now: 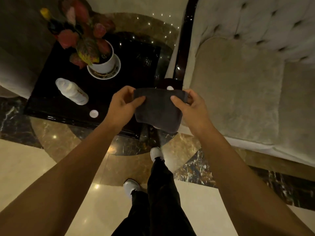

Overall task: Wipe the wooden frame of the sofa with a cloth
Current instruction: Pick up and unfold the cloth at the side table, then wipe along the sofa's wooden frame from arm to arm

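Observation:
A dark grey cloth hangs folded between both hands in the middle of the view. My left hand pinches its left edge and my right hand pinches its right edge. Just behind the cloth runs the sofa's dark glossy wooden frame, a curved strip going up the left side of the beige tufted sofa. The cloth is held in the air in front of the frame's lower end; I cannot tell whether it touches the wood.
Left of the sofa stands a black glossy side table with a potted red-leaved plant on a saucer, a white bottle lying down and a small white cap. Below are a marble floor and my feet in white shoes.

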### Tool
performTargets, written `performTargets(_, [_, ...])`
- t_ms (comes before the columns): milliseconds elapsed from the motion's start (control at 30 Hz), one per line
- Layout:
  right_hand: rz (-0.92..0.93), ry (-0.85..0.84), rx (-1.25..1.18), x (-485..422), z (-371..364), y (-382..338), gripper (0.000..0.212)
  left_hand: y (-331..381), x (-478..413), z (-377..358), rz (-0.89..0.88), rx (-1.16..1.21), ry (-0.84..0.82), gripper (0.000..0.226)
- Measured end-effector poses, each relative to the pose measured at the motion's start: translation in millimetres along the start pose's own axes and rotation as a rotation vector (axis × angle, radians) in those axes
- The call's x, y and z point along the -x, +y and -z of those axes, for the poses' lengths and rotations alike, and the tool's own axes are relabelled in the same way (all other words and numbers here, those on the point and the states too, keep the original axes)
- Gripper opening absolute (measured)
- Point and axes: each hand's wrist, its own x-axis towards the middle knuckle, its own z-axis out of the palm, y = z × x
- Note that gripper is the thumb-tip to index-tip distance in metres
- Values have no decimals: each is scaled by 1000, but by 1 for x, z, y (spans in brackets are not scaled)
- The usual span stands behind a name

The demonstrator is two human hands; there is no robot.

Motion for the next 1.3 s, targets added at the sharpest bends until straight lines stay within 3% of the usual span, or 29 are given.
performTargets(100, [14, 68, -50, -9, 18, 3, 17, 3, -13, -27, 118, 159, -10, 6])
performTargets(300, [-11, 169, 115, -55, 30, 13, 11, -6, -53, -63, 116, -135, 140, 18])
performTargets(433, [-16, 200, 230, -97, 26, 26, 18, -16, -85, -73, 53, -297, 261, 15])
performTargets(500, [-1, 264, 386, -116, 22, 31, 34, -21, -100, -78, 54, -326, 291, 13])
performTargets(567, [161, 361, 688, -123, 14, 37, 46, -27, -111, -83, 93, -329, 281, 14])
performTargets(600, [301, 338, 821, -121, 6, 41, 49, -31, -113, -85, 114, -313, 267, 17])
performTargets(667, [505, 97, 1041, -111, -20, 50, 58, -41, -113, -86, 145, -233, 253, 22])
performTargets(767, [516, -145, 1261, -117, -40, 59, 68, -53, -106, -87, 207, -100, 345, 31])
performTargets(833, [599, -152, 1283, -143, -32, 56, 65, -54, -105, -88, 198, -113, 395, 34])
performTargets(933, [706, -98, 1377, -186, -11, 41, 57, -54, -106, -91, 194, -194, 335, 34])
performTargets(1067, [519, 57, 1252, -169, -28, 48, 57, -52, -106, -90, 320, -54, 329, 40])
performTargets(1200, [441, -127, 1192, -80, -31, 87, 62, -52, -101, -90, 432, 56, 328, 45])
performTargets(1300, [504, -170, 1225, -123, -12, 74, 63, -53, -97, -97, 375, -74, 295, 33])
